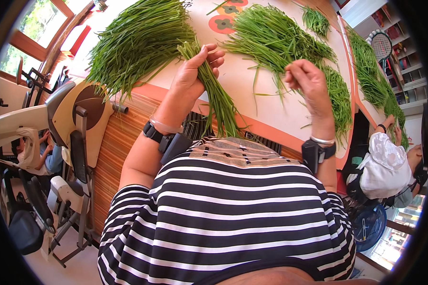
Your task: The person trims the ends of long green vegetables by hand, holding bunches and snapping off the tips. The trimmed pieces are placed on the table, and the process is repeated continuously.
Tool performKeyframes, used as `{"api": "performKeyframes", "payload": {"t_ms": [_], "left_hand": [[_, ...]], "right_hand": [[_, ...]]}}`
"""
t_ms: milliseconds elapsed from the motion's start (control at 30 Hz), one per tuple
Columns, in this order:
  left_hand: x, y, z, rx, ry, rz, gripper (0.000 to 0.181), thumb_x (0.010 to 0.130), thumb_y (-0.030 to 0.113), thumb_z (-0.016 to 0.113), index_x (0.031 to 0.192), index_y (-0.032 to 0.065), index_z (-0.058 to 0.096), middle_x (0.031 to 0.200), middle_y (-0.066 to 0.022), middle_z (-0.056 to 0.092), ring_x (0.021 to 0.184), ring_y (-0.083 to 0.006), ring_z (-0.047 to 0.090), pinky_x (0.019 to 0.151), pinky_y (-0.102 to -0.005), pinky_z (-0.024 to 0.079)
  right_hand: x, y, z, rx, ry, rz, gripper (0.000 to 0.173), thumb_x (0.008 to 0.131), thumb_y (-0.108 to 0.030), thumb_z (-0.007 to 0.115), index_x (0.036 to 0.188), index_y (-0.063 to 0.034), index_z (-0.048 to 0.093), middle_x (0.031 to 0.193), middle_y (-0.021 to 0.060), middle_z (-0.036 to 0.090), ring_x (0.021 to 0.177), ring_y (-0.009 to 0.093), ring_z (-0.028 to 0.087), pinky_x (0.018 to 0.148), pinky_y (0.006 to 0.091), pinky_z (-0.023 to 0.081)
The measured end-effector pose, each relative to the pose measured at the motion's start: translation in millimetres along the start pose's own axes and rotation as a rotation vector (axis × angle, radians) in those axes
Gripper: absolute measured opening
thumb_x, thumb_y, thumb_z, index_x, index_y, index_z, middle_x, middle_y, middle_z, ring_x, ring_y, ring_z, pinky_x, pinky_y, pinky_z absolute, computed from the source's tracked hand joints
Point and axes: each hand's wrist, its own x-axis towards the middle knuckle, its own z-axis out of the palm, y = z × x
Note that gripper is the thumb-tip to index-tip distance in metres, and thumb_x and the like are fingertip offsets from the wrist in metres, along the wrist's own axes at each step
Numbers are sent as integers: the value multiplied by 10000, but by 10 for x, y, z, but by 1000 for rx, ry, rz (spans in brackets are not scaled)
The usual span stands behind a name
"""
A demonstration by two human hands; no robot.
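Observation:
My left hand (pixel 196 73) is closed around a bundle of long green leaves, likely garlic chives (pixel 219 94). The pale stem ends stick up past the thumb, and the leafy tips hang down over the table edge toward my lap. My right hand (pixel 308 80) is raised at the near side of a loose chive pile (pixel 271 35), its fingers curled in against the thumb. No leaf shows plainly between those fingers. To the left of my left hand lies a large, neatly aligned heap of chives (pixel 146 46), overhanging the table edge.
The white table (pixel 235 80) has an orange border and flower prints. More chives (pixel 337 96) lie right of my right hand, and a small bunch (pixel 315 21) lies farther back. A co-worker in white (pixel 385 167) handles chives at the right-hand table. Exercise equipment (pixel 80 121) stands left.

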Motion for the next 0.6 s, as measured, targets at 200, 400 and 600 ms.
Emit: {"api": "performKeyframes", "payload": {"t_ms": [200, 400, 600], "left_hand": [[112, 86, 5, -289, -112, -19, 186, 973, 234, 616, 1070, 75, 604, 970, -70, 643, 851, -187, 631, 657, -289, 537], [355, -86, 126, -384, -186, -16, 190, 981, 276, 599, 1021, 92, 579, 908, -34, 600, 809, -175, 599, 694, -316, 531], [414, -398, 10, -263, -76, -21, 212, 999, 312, 572, 979, 102, 549, 739, 13, 490, 675, -138, 467, 679, -307, 468]], "right_hand": [[-472, -200, -1494, -648, 362, -41, 198, 989, -162, 585, 1066, -5, 679, 834, 20, 669, 743, 63, 592, 663, 212, 463], [-359, -46, -1287, -983, 413, -111, 206, 954, -125, 611, 1106, -1, 671, 951, 83, 700, 836, 143, 638, 761, 282, 508], [363, 445, -183, -829, 102, -336, 123, 884, -74, 643, 974, 2, 682, 907, 129, 673, 751, 231, 655, 686, 305, 511]]}}
